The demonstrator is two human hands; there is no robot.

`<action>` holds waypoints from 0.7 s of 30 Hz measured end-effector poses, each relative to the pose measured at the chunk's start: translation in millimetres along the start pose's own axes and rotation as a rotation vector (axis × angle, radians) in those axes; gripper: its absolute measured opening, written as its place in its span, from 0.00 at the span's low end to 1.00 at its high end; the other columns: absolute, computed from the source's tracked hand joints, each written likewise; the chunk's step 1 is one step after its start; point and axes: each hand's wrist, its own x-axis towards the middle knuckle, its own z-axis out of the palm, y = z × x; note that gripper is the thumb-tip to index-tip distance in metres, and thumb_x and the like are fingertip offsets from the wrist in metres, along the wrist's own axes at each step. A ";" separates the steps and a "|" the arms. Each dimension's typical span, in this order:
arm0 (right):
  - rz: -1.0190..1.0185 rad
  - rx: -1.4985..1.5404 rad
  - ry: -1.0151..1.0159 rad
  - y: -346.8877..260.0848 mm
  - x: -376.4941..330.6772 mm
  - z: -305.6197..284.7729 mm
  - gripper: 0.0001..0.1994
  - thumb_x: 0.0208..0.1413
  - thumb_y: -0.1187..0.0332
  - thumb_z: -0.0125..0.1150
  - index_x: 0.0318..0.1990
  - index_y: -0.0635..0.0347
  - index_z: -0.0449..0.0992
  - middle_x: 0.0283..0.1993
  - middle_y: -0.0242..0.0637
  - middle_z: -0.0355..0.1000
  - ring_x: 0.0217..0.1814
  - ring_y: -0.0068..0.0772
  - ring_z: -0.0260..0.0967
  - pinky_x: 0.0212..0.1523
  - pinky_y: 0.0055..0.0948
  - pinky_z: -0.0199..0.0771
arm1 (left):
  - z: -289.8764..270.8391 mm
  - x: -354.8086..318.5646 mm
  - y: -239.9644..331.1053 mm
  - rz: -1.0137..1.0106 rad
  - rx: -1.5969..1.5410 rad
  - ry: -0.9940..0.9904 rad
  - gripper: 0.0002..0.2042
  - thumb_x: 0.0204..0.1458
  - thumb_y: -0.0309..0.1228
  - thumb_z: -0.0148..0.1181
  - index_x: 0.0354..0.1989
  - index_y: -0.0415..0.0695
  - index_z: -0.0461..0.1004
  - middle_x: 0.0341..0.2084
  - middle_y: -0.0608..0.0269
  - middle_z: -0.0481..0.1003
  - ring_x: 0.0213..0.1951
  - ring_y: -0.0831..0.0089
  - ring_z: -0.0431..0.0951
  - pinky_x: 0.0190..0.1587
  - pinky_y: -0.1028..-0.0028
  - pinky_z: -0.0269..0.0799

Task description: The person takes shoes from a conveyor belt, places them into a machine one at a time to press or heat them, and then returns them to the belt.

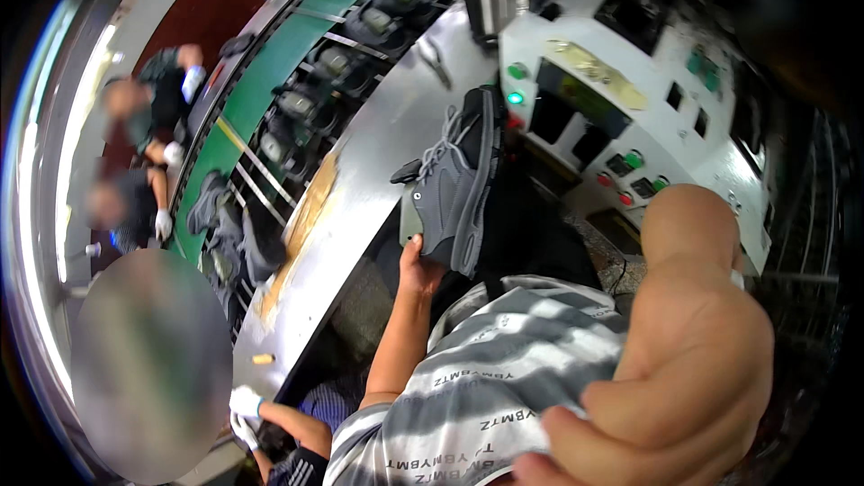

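My left hand (421, 270) grips a grey sneaker (450, 189) by its heel end, thumb on the collar side. The shoe is tilted on its side, toe pointing up and away, with light grey laces and a dark sole edge. A pale green piece (409, 216) shows at its opening, perhaps a shoe last. Large and close at the lower right is my right hand (621, 414), raised on a bent arm. Its fingers are loosely bent and apart, partly cut off by the lower edge, and no object shows in them.
A metal table edge (360, 162) runs diagonally at left, with pliers (435, 61) on it. Beyond, a green conveyor (261, 81) stands beside racks of sneakers (301, 108). A white control machine (576, 108) with buttons is at right. Co-workers' gloved hands (245, 402) show at left.
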 end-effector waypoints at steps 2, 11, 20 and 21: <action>0.023 -0.004 -0.158 -8.6 3.8 -31.9 0.10 0.47 0.71 0.54 0.18 0.63 0.66 0.25 0.33 0.66 0.23 0.25 0.61 0.22 0.23 0.60 | 32.6 23.2 8.4 -0.023 -0.034 -0.113 0.33 0.49 0.46 0.59 0.61 0.41 0.62 0.57 0.55 0.67 0.59 0.54 0.65 0.64 0.54 0.56; 1.329 -0.216 0.563 -103.9 -151.6 -54.1 0.41 0.45 0.58 0.67 0.55 0.57 0.38 0.57 0.49 0.48 0.56 0.44 0.53 0.53 0.40 0.53 | 96.6 57.4 -24.0 -0.142 0.003 -0.333 0.37 0.48 0.46 0.62 0.64 0.40 0.58 0.59 0.54 0.65 0.61 0.55 0.64 0.66 0.57 0.55; 1.508 -0.036 1.319 -123.9 -286.9 -18.3 0.57 0.44 0.63 0.69 0.72 0.51 0.27 0.72 0.49 0.41 0.70 0.43 0.48 0.64 0.40 0.55 | 240.9 76.1 -70.2 -0.135 0.234 -0.717 0.38 0.48 0.45 0.64 0.65 0.41 0.57 0.59 0.55 0.66 0.62 0.57 0.64 0.65 0.54 0.56; 1.547 0.089 1.502 -133.5 -290.7 -25.1 0.53 0.45 0.67 0.65 0.72 0.52 0.29 0.69 0.47 0.49 0.66 0.42 0.55 0.61 0.37 0.61 | 248.5 78.8 -82.7 -0.181 0.226 -0.729 0.38 0.48 0.45 0.64 0.64 0.41 0.57 0.58 0.55 0.66 0.62 0.57 0.64 0.65 0.54 0.55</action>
